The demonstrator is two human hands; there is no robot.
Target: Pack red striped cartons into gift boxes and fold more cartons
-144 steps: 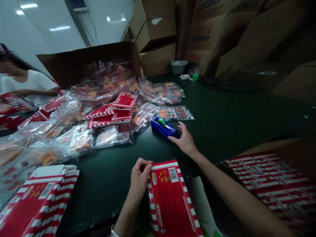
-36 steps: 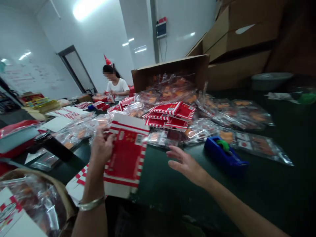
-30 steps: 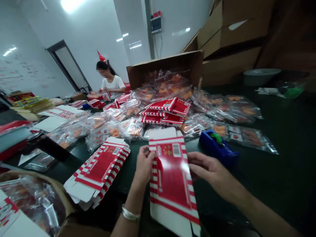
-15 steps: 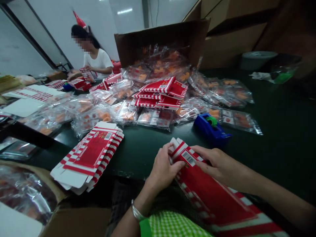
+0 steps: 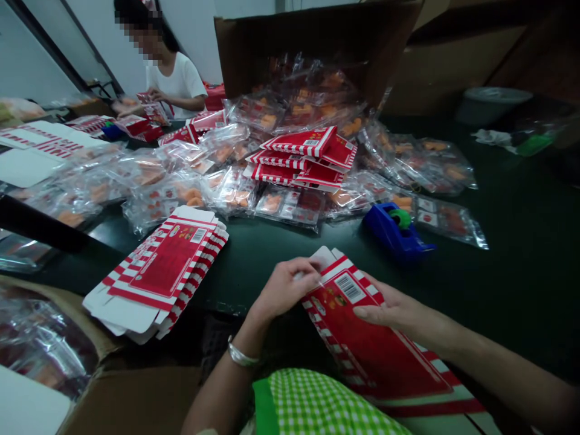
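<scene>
A flat red and white striped carton [image 5: 362, 329] lies tilted across my lap and the table's near edge. My left hand [image 5: 283, 287] pinches its white top flap, fingers closed on it. On the carton's right side rests my right hand [image 5: 389, 308], fingers stretched along the red face with the thumb gripping the edge. A stack of the same flat cartons [image 5: 158, 269] lies to the left of my hands. Beyond my right hand stands a blue tape dispenser [image 5: 395, 231] with a green roll.
Clear bags of orange snacks [image 5: 190, 181] cover the dark green table [image 5: 498, 284], with several folded red cartons [image 5: 303, 157] on top. An open cardboard box [image 5: 317, 42] lies behind. Another person in a white shirt [image 5: 174, 75] works at far left. A brown box [image 5: 67, 362] sits near left.
My left hand lifted one carton off the stack and brought it in front of me. My right hand joined it, and the carton now lies lower, tilted toward my lap.
</scene>
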